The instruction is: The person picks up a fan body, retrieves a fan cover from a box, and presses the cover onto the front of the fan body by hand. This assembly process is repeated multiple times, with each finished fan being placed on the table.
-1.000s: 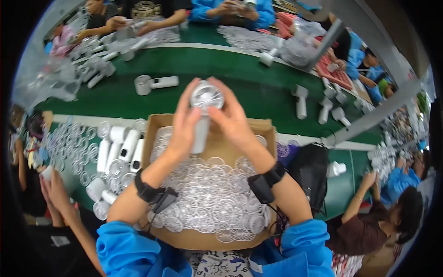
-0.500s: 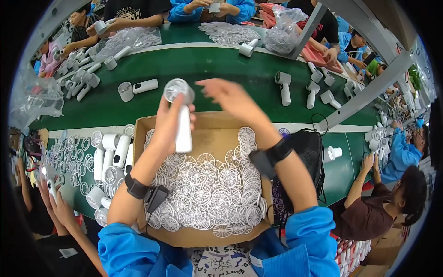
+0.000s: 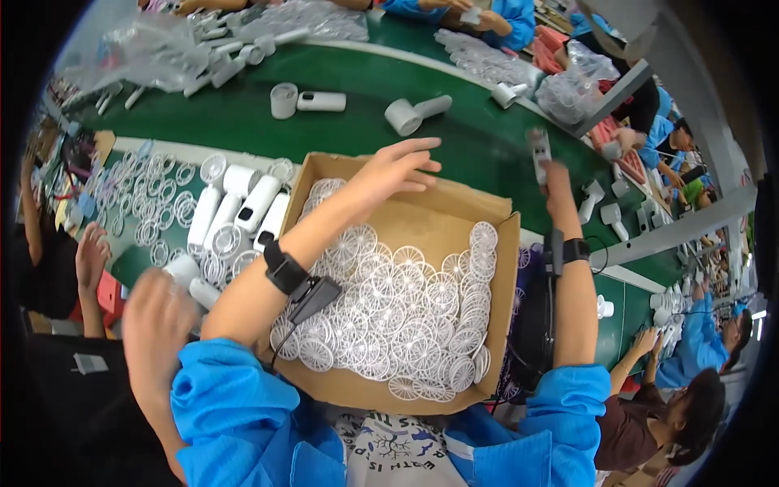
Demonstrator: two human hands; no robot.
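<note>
- One blurred white handheld device (image 3: 539, 151) is on the green surface's far right side, at the fingers of the right hand (image 3: 557, 185), which overlaps its lower end; I cannot tell whether the fingers grip it.
- The left hand (image 3: 396, 172) is empty, fingers loosely spread, above the far edge of the box.
- Two more pale devices lie on the green surface (image 3: 479, 138): one with a tapered handle (image 3: 404, 116) just beyond the left fingers, one with a dark-ended handle (image 3: 321, 101) farther left.
- One cardboard box (image 3: 422, 209) stands between the forearms, holding white spoked discs (image 3: 377, 308), too many and overlapped to count.
- Two dark wristbands (image 3: 283, 270), one per wrist.
</note>
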